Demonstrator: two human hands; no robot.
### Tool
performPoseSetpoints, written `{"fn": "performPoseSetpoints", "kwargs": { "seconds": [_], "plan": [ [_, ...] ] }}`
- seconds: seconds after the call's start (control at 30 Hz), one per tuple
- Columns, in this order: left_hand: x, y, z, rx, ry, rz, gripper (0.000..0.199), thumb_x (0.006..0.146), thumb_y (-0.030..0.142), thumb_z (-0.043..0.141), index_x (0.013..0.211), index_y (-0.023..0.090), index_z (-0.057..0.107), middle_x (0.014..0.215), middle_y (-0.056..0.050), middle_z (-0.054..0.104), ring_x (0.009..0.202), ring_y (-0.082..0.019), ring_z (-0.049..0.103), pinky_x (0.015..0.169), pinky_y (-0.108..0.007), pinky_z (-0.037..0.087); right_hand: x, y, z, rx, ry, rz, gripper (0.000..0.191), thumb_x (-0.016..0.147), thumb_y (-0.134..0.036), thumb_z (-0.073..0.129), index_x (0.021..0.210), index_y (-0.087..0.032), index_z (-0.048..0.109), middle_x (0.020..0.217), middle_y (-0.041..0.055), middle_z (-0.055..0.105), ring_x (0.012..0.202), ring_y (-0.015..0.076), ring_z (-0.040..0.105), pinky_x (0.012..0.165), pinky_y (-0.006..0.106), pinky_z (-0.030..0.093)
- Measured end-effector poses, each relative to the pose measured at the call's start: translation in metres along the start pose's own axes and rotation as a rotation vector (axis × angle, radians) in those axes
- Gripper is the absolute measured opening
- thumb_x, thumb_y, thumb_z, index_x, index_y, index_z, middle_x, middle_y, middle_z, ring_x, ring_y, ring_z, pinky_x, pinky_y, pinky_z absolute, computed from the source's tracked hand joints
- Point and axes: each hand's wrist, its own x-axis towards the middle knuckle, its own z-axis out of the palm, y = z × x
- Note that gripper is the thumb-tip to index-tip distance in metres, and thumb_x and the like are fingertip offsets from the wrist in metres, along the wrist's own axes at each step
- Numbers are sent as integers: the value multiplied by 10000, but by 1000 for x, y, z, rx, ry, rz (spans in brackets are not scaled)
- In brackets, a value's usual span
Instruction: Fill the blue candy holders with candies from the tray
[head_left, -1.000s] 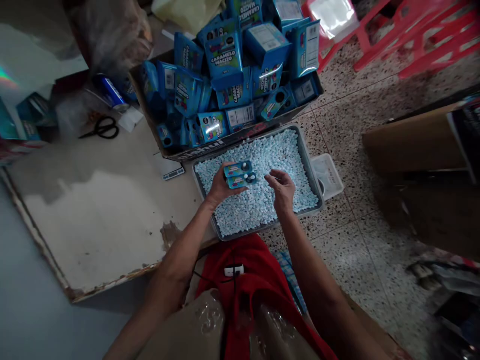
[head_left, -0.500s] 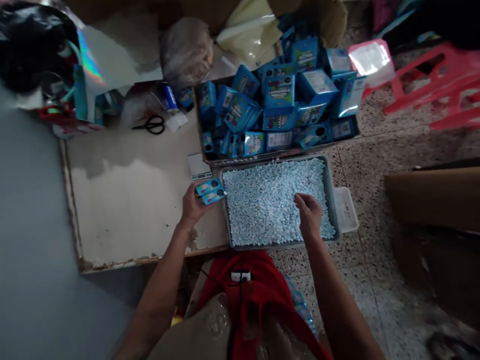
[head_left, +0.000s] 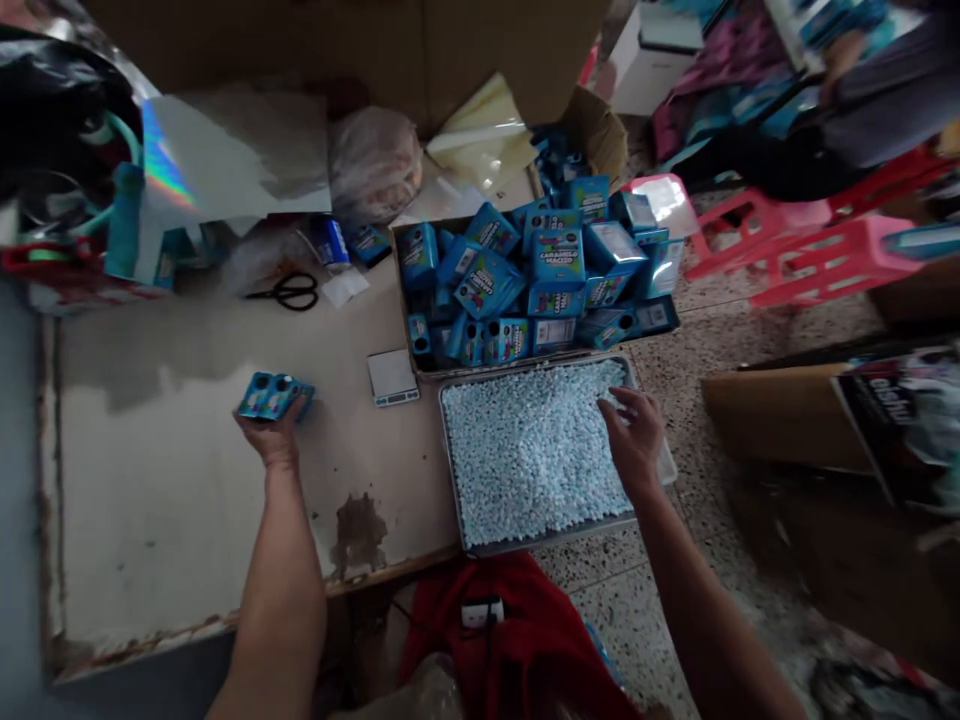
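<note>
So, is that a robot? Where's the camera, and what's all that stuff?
No robot here, just somebody's left hand and right hand, both bare. One camera, worn on the head and looking forward and down, takes every picture.

The left hand holds small blue boxes over the table. The right hand is over one end of a tray full of tiny pale blue and white pieces. Its fingers are apart, and I see nothing in them.

On the table are black scissors and what looks like a little scale. Past the tray is a big pile of blue boxes.
</note>
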Motion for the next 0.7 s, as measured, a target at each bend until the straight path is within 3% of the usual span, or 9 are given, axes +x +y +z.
{"fn": "performPoseSetpoints", "kwargs": {
  "seconds": [0.1, 0.17, 0.3, 0.37, 0.43, 0.5, 0.57, 0.63, 0.7],
  "plan": [
    [22, -13, -3, -22, 105, -28, 1054, 316, 754, 968, 1017, 257, 356, 1113, 90, 594, 1264, -263, 591, 1124, -477, 489, 14, -15, 0, -10, 30, -74, 351, 882, -531, 732, 1048, -222, 757, 1181, 123, 698, 1112, 294, 671, 914, 497, 602],
    [19, -10, -7, 43, 86, -55, 1083, 352, 743, 978, 1122, 281, 373, 1236, 51, 571, 1411, -324, 521, 1179, -506, 436, 23, -30, 6, -16, 6, -145, 310, 908, -509, 713, 1032, -227, 751, 1125, 118, 712, 1064, 292, 683, 895, 493, 601],
    [-22, 33, 17, 277, 349, 16, 1039, 496, 558, 992, 1311, 228, 438, 1422, -126, 522, 1474, -438, 441, 1211, -611, 373, 62, -76, 33, -20, 15, -217, 362, 948, -515, 674, 1179, -238, 707, 1089, 103, 704, 964, 270, 684, 896, 492, 597],
    [-50, 70, 64, 289, 318, 155, 810, 675, 527, 900, 1305, 183, 523, 1383, -163, 573, 1302, -378, 584, 1110, -572, 491, 92, -102, 54, -19, 68, -225, 498, 951, -555, 673, 1321, -223, 643, 1216, 137, 687, 1120, 311, 672, 1011, 541, 560],
    [-73, 111, 132, 231, -52, 332, 523, 805, 526, 835, 1173, 210, 641, 1215, -115, 675, 1159, -311, 663, 1038, -477, 550, 123, -123, 79, 2, 77, -214, 631, 931, -619, 685, 1398, -208, 582, 1322, 172, 650, 1331, 378, 591, 1092, 582, 507],
    [-87, 147, 207, 151, -319, 526, 577, 778, 548, 888, 1198, 218, 669, 1244, -140, 685, 1249, -342, 633, 1134, -486, 497, 150, -135, 104, 58, 56, -180, 743, 866, -678, 739, 1393, -184, 566, 1320, 193, 649, 1406, 428, 538, 1090, 592, 496],
    [-89, 171, 269, 103, -395, 610, 753, 664, 571, 968, 1242, 198, 662, 1301, -188, 662, 1358, -412, 569, 1171, -520, 464, 169, -136, 123, 111, 28, -135, 836, 757, -710, 824, 1343, -166, 579, 1296, 212, 661, 1382, 455, 554, 1076, 595, 495],
    [-84, 181, 304, 119, -405, 617, 876, 572, 543, 1018, 1274, 160, 659, 1315, -228, 639, 1410, -478, 524, 1178, -574, 448, 179, -130, 130, 156, -23, -71, 873, 645, -712, 895, 1264, -172, 599, 1269, 210, 680, 1322, 447, 594, 1061, 585, 503],
    [-73, 180, 310, 150, -425, 581, 857, 568, 484, 1024, 1274, 148, 674, 1291, -226, 645, 1408, -490, 535, 1187, -597, 438, 179, -123, 124, 195, -105, 5, 803, 592, -697, 917, 1151, -204, 618, 1189, 166, 710, 1256, 414, 628, 1039, 562, 521]
  ]
}}
